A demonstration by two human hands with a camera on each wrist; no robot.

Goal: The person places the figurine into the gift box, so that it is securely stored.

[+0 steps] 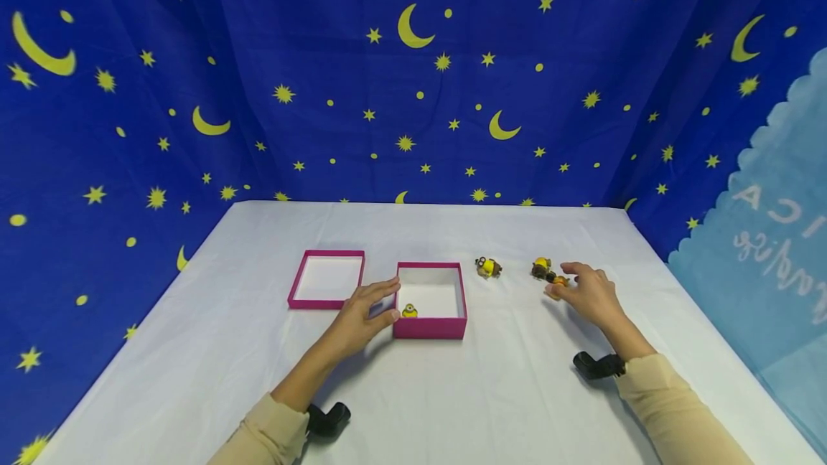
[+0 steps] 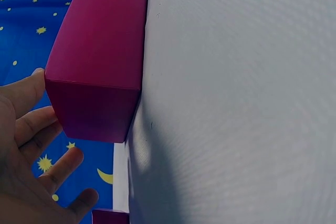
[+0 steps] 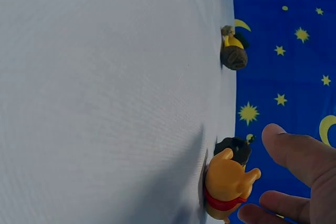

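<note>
A small orange plastic bear figurine with a red band (image 3: 224,182) lies on the cloth, right beneath the right hand (image 1: 591,296). That hand is loose, thumb and fingers parted around the bear without closing; I can't tell whether a fingertip touches it. Just beyond the bear from that grip is a yellow-and-brown figurine with a dark part (image 1: 540,266). Farther off, on the grip's left, lies a goggled yellow-and-brown figurine (image 1: 489,268).

Well to the left stands an open magenta cardboard box with a white inside (image 1: 429,329). The left hand (image 1: 354,323) rests its extended fingers against the box's near-left side, clasping nothing. A one-eyed yellow figurine (image 1: 410,311) is inside, close by that thumb. Past the left hand lies a shallow magenta lid (image 1: 315,304). White cloth (image 1: 510,386) covers the table, and a blue curtain with yellow moons and stars (image 1: 349,63) hangs behind.
</note>
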